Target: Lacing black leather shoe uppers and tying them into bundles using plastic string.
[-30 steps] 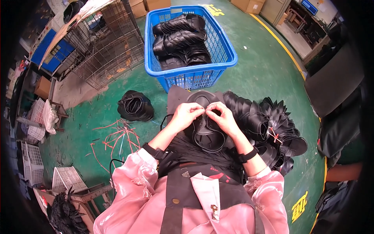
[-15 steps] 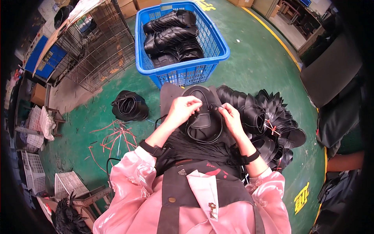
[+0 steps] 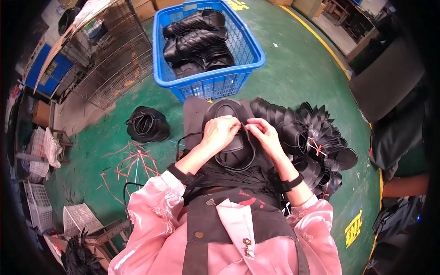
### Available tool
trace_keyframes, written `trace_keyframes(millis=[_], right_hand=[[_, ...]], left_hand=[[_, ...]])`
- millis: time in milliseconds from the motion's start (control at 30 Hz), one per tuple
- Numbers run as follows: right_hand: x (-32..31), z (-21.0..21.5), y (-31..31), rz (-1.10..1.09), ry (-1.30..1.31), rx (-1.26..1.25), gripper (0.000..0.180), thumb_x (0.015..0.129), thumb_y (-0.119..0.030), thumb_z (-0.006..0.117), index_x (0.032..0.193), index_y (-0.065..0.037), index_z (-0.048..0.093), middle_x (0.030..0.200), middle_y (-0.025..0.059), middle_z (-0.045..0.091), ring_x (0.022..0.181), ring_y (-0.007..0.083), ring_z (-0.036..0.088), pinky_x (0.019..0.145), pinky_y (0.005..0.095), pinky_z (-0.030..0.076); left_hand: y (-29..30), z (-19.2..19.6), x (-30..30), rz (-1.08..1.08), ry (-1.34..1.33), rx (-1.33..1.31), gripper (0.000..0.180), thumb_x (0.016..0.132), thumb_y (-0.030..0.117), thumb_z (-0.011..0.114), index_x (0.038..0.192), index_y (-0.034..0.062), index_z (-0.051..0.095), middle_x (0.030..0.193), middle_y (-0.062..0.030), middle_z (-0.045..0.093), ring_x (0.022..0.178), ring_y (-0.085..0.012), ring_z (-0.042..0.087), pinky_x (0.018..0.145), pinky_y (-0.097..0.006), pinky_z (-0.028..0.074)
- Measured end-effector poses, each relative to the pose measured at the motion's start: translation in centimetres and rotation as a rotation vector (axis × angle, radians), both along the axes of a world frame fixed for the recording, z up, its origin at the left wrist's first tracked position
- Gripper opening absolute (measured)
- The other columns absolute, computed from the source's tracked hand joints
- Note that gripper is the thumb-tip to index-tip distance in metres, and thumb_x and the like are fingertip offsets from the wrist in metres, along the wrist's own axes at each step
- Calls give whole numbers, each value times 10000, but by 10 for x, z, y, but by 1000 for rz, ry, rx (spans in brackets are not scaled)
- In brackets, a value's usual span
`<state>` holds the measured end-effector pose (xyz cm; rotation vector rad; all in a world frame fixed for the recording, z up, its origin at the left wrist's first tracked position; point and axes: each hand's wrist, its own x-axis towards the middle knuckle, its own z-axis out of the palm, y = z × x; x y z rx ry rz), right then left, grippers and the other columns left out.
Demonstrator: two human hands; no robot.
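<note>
Overhead, both hands' grips pinch a black rubber piece (image 3: pixel 231 133) above green floor (image 3: pixel 293 68) (blue basket (image 3: pixel 208 85) ahead).

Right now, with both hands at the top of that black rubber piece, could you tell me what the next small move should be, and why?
Probably pull the thin tie snug. The left hand and right hand pinch something thin between their fingertips at the upper edge of the black rubber piece on the lap; whether it is knotted cannot be seen. The bundles to the right already carry red ties.
</note>
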<state>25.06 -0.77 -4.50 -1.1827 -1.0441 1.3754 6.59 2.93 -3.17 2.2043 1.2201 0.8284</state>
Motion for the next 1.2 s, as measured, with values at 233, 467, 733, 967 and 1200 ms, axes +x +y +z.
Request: trace_keyframes(millis=[233, 467, 733, 967, 1200], right_hand=[[-2, -13, 15, 101, -17, 6, 135, 881, -94, 659, 984, -7, 662, 922, 19, 672, 842, 73, 597, 782, 227, 481], [4, -4, 12, 122, -3, -66, 172, 842, -92, 710, 990, -12, 672, 907, 17, 675, 854, 78, 601, 791, 226, 483], [-1, -12, 13, 122, -48, -5, 113, 846, -96, 708, 925, -24, 674, 865, 1, 662, 798, 58, 580, 748, 215, 473], [6, -11, 18, 4, -70, 98, 103, 906, -127, 618, 961, -40, 618, 907, 7, 631, 842, 76, 579, 718, 218, 459], [147, 20, 54, -609, 697, 407, 151, 965, -180, 546, 957, -37, 597, 914, 61, 640, 762, 112, 588, 681, 236, 495]], left_hand=[[-5, -1, -9, -23, -68, -69, 102, 821, 83, 627, 906, 39, 662, 804, -94, 625, 710, -273, 632, 639, -351, 488], [-8, -6, -5, -4, -82, -37, 103, 820, 81, 639, 907, 31, 661, 810, -98, 625, 709, -262, 632, 635, -344, 491], [-12, -8, -6, 5, -145, -10, 100, 819, 54, 616, 905, 26, 657, 774, -98, 598, 659, -255, 604, 607, -336, 475], [-16, 9, -13, -85, -133, -100, 272, 772, 150, 703, 1013, 52, 627, 788, -75, 564, 707, -240, 579, 658, -359, 477], [-31, 14, -40, 101, -148, -213, 342, 795, 168, 753, 1051, 44, 563, 722, -42, 585, 631, -122, 573, 597, -270, 489]])
